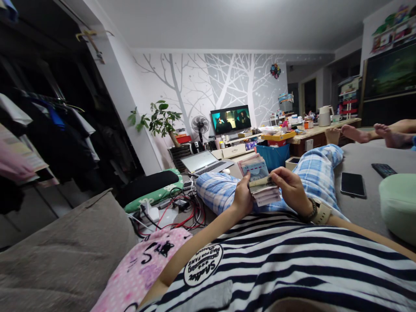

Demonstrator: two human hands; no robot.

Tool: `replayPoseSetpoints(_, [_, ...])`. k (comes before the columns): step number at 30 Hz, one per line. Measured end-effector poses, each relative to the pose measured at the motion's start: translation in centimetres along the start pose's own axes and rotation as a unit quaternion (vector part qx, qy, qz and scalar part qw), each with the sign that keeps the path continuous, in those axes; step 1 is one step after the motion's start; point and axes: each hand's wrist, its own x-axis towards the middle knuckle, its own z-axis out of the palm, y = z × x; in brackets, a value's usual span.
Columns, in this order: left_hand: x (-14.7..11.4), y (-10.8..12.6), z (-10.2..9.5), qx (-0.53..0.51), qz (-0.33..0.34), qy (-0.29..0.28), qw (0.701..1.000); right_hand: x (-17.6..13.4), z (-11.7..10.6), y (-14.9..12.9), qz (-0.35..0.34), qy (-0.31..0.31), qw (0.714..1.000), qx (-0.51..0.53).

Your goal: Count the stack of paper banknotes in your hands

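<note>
A folded stack of banknotes (256, 170) is in front of my belly, above my lap. My left hand (243, 196) is closed around its left side, thumb on top. Blue and pinkish notes stand up at the back, and the folded lower ends hang toward me. My right hand (290, 188), with a watch (321, 213) and a dark bracelet at the wrist, pinches the right edge of a yellowish-green note (261, 182) lying across the stack. How many notes the right fingers hold is hidden.
Left of my legs are a laptop (208, 164), tangled cables (191, 212) and a pink blanket (152, 260). On the right lie a phone (353, 185), a remote (384, 170) and a pale green cushion (399, 208). Another person's bare feet (355, 134) rest beyond them.
</note>
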Motion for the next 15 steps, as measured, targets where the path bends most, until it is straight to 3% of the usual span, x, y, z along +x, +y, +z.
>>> replayPoseSetpoints(15, [0.27,-0.12,0.16,-0.022,0.0,0.032,0.999,-0.16,-0.11,-0.49,-0.014,-0.032,0.999,0.016])
